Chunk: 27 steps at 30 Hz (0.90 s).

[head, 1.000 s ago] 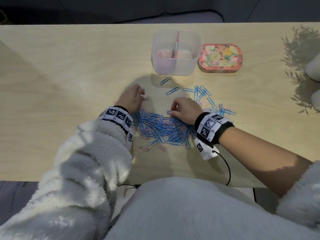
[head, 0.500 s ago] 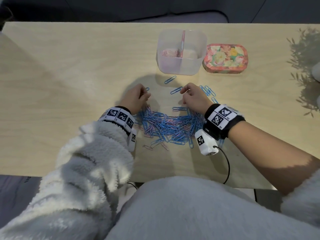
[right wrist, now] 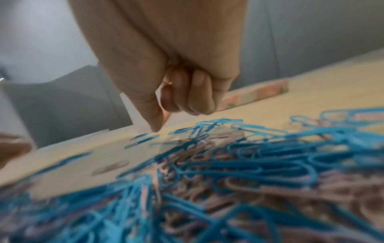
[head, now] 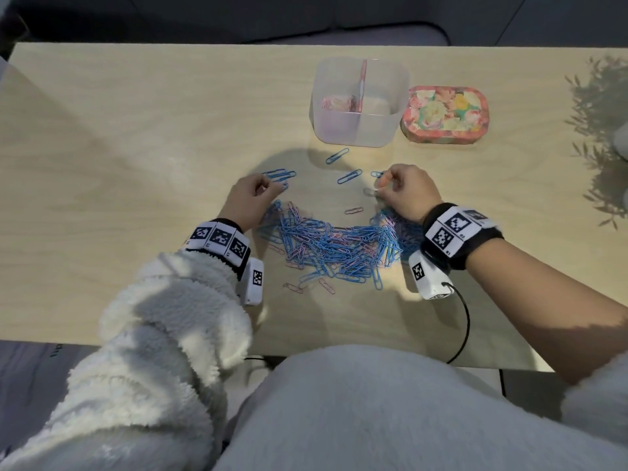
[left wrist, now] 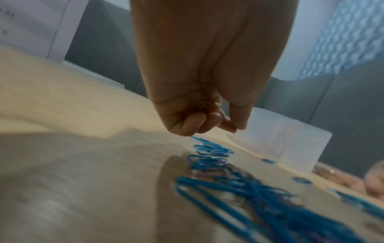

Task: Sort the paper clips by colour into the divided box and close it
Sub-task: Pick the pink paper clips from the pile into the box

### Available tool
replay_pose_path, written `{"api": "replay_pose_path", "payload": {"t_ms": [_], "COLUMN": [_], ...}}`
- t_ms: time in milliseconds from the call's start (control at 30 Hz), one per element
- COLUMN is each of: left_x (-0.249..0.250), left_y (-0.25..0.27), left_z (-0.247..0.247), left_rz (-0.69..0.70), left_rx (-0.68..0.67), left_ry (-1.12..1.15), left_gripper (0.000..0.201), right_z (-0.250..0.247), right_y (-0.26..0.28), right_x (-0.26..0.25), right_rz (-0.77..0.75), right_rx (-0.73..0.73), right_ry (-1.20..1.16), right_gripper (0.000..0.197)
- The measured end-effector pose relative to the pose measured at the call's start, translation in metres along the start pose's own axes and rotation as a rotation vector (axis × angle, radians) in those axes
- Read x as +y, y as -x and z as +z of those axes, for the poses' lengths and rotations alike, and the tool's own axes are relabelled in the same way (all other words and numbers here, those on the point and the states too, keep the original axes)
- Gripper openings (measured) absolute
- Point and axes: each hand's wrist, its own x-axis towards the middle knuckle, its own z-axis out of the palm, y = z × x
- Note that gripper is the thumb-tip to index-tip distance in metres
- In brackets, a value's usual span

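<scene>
Only pink clips [head: 336, 104] in divided box [head: 356, 130]

Blue and pink paper clips [head: 334, 248] heaped on the table — open divided box [head: 360, 130] beyond, seemingly pink clips inside.

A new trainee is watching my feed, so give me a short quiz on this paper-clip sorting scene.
1. True or false: the floral-patterned lid sits closed on the translucent plastic divided box.
2. Which clips lie in the box's left compartment? A blue, B pink, C none.
3. Fill in: the loose paper clip pile on the wooden table is mostly ___.
Key: 1 false, it lies beside the box; 2 B; 3 blue.
</scene>
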Motion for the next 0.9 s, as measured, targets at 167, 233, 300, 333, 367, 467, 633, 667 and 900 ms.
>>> {"api": "replay_pose_path", "payload": {"t_ms": [167,233,300,333,367,467,633,667,900], "left_x": [-0.004,0.001,0.008,0.011,0.014,0.017,0.023,0.024,0.019], "left_y": [0.004,0.005,0.004,0.003,0.001,-0.003,-0.005,-0.005,-0.006], "left_z": [-0.007,-0.005,-0.002,0.000,0.002,0.006,0.012,0.013,0.009], "left_rz": [0.119,0.164,0.209,0.235,0.265,0.334,0.307,0.284,0.094], "left_rx": [-0.068,-0.110,-0.144,-0.166,-0.192,-0.249,-0.281,-0.288,-0.076], "left_ry": [-0.254,-0.303,-0.396,-0.462,-0.537,-0.712,-0.710,-0.679,-0.178], "left_gripper": [0.014,0.016,0.020,0.021,0.020,0.013,0.017,0.018,0.007], "right_z": [0.016,0.020,0.021,0.021,0.021,0.021,0.015,0.013,-0.030], "right_y": [0.013,0.013,0.011,0.011,0.011,0.012,0.011,0.009,-0.036], "right_x": [-0.018,-0.020,-0.020,-0.020,-0.020,-0.016,-0.015,-0.018,-0.069], "right_rz": [-0.161,-0.148,-0.147,-0.151,-0.159,-0.173,-0.099,-0.072,-0.118], "right_rx": [-0.166,-0.227,-0.256,-0.268,-0.275,-0.249,-0.252,-0.265,-0.097], "right_ry": [0.208,0.213,0.208,0.217,0.229,0.201,-0.005,-0.071,-0.261], "right_gripper": [0.010,0.011,0.011,0.010,0.010,0.005,0.012,0.016,0.024]}}
